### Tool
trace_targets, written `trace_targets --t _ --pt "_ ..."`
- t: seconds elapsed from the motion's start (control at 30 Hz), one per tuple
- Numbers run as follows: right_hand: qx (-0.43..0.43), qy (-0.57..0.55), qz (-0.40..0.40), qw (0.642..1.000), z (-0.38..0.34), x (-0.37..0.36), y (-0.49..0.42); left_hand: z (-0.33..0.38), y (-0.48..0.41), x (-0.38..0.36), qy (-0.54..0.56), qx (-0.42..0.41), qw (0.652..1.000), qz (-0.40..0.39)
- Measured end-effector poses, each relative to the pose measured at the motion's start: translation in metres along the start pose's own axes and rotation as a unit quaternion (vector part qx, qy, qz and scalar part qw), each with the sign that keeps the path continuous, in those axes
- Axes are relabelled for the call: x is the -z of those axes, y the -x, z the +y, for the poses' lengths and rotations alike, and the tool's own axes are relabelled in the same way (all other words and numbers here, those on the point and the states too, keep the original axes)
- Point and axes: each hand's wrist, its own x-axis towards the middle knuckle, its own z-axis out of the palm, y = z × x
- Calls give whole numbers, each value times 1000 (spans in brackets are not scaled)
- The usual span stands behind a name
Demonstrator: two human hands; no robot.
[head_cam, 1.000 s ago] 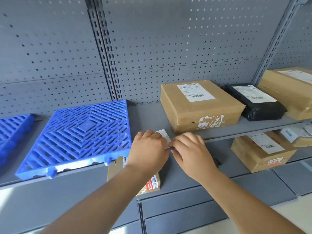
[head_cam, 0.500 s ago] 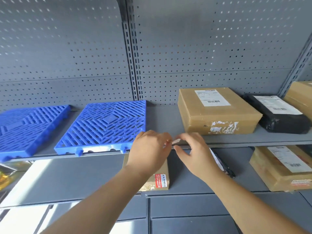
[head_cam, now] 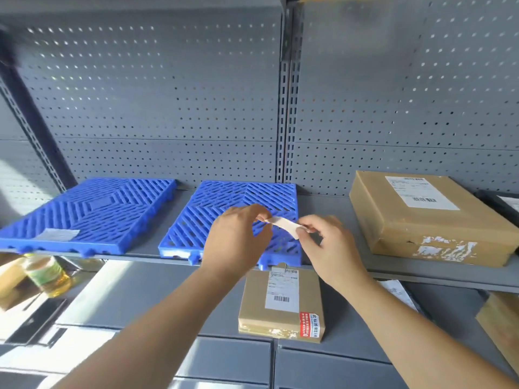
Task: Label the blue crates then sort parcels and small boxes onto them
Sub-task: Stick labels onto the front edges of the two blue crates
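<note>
Right now I see both hands raised over the upper shelf point(head_cam: 323, 204), sharing one pale label strip point(head_cam: 283, 224); the left hand point(head_cam: 238, 240) pinches its upper-left end, and the right hand point(head_cam: 330, 245) pinches its lower-right end the same way; the strip is stretched between them, its long axis running roughly from 10 o'clock to 4 o'clock, the left end a little higher; it sits in front of the middle blue crate point(head_cam: 233, 197) from my view, and I cannot tell whether it touches the slats. That crate lies flat on the shelf, its front edge at the shelf lip; at its 9 o'clock, just beside it with a narrow gap, lies the left blue crate point(head_cam: 106, 209), which carries a grey sticker point(head_cam: 57, 234) near its front-left corner, long side parallel to the front edge. At 3 o'clock from the hands a large cardboard box point(head_cam: 421, 228) sits on the same shelf, its white shipping label point(head_cam: 421, 192) facing up; a black parcel point(head_cam: 500, 202) peeks in at the frame's edge beyond it. At 6 o'clock, on the shelf below, a small brown box point(head_cam: 280, 318) lies flat with its barcode label point(head_cam: 282, 293) facing up and a red sticker point(head_cam: 309, 324) at its near-right corner; at 8 o'clock a bottle of yellow oil point(head_cam: 47, 273) shows, blurred.
</note>
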Motion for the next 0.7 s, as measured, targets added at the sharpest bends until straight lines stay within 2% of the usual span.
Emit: trace_targets --t 0.2,0.47,0.7 --pt "114 86 -6 990 -25 -41 -25 -55 -16 24 -64 -93 994 5" --pt "133 116 -9 984 -40 -78 -27 -109 -21 33 -104 -132 985 25" --pt "172 165 -34 971 -41 -86 -10 -134 -3 30 -96 -156 983 -23"
